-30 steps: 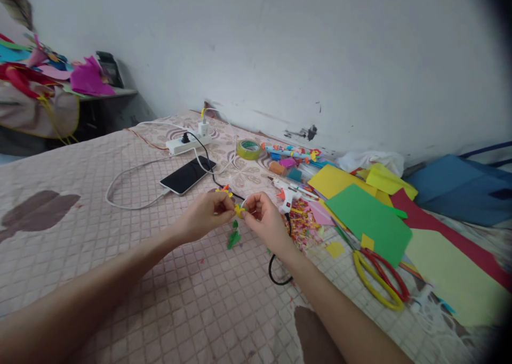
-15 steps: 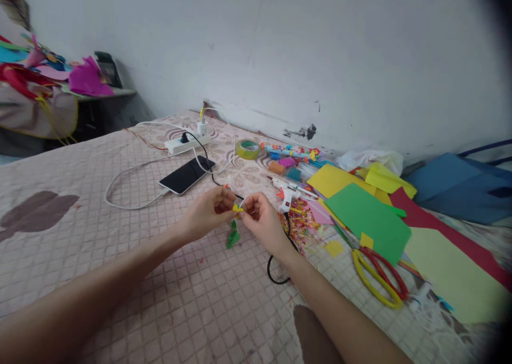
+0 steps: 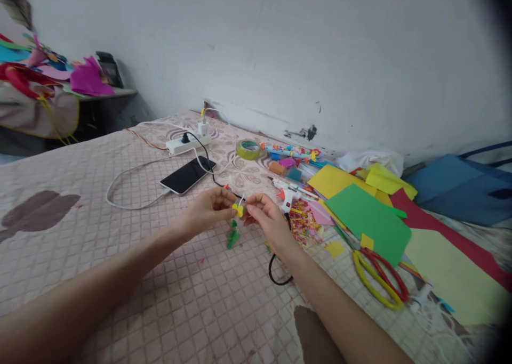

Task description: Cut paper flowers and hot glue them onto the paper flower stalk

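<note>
Between my two hands is a small yellow paper flower [image 3: 239, 210] with a thin white stem or strip sticking up from it. My left hand [image 3: 210, 208] pinches its left side between thumb and forefinger. The fingertips of my right hand [image 3: 267, 217] close at its right side, where a bit of green shows; exactly what they grip is partly hidden. Just below the flower are small green leaf-shaped pieces [image 3: 232, 238]. An orange piece [image 3: 226, 187] shows behind my left fingers.
A white glue gun [image 3: 287, 197] lies right of my hands beside colourful paper scraps [image 3: 306, 223]. Further right are scissors [image 3: 378, 278] and coloured sheets [image 3: 366, 215]. A phone [image 3: 188, 175], a power strip [image 3: 188, 143], cables and a tape roll [image 3: 248, 149] lie behind.
The yellow flower has turned to show more of its face, with the white strip now pointing up. My right fingers have shifted slightly at its right side; my left hand stays nearly in place.
</note>
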### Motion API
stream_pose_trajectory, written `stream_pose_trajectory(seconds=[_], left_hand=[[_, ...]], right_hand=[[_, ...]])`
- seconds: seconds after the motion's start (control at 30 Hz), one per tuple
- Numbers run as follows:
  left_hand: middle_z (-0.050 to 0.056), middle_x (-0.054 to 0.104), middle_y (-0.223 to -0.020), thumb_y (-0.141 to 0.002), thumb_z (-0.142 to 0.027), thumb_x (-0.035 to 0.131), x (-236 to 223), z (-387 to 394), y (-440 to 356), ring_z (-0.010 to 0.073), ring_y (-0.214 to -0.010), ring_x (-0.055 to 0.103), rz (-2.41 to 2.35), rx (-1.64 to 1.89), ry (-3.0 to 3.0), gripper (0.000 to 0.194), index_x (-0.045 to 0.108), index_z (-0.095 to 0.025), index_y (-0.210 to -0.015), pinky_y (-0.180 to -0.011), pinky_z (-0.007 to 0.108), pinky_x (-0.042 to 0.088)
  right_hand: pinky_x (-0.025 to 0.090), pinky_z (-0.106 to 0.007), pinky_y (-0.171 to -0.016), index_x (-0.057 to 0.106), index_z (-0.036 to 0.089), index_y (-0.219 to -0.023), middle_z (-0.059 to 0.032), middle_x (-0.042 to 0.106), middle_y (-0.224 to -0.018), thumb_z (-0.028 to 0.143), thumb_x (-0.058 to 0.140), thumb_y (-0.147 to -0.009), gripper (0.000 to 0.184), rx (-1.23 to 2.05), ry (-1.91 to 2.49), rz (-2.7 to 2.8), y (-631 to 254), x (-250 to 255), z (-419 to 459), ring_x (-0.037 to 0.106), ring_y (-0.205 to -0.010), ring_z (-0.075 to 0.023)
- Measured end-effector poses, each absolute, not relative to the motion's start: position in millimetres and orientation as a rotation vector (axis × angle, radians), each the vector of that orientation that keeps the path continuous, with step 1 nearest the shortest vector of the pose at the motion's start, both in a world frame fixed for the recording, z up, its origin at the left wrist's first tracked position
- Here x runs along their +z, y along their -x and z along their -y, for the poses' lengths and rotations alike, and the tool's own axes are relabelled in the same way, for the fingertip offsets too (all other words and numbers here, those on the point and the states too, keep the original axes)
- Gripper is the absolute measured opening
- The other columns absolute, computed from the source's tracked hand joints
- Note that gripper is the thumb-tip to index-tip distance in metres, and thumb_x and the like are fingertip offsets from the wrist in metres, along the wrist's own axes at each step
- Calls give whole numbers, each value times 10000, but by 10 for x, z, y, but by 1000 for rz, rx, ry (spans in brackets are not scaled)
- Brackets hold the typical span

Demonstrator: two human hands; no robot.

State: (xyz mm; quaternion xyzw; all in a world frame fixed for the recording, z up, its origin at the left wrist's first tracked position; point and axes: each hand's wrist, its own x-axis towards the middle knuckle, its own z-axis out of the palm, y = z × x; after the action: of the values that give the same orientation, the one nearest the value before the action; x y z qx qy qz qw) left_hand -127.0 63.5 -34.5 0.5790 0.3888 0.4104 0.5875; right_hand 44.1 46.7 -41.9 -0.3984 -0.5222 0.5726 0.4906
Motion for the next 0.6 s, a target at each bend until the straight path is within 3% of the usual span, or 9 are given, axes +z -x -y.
stream_pose_trajectory(seconds=[0.17, 0.6], left_hand=[[19, 677, -756, -658, -172, 707, -325, -625, 1262, 121, -670, 633, -918, 929, -1354, 279, 544, -145, -883, -638, 260, 494], [32, 669, -785, -663, -197, 702, -392, -657, 1263, 143, -715, 644, -853, 918, -1423, 296, 534, -143, -900, -678, 294, 505]], right_hand=[[462, -224, -550, 515, 201, -817, 37, 550, -722, 207, 626, -692, 167, 1390, 962, 1278, -440, -402, -469, 546, -636, -105], [459, -227, -547, 511, 204, -828, 31, 546, -731, 171, 610, -673, 187, 1323, 971, 1344, -443, -482, -500, 525, -648, -114]])
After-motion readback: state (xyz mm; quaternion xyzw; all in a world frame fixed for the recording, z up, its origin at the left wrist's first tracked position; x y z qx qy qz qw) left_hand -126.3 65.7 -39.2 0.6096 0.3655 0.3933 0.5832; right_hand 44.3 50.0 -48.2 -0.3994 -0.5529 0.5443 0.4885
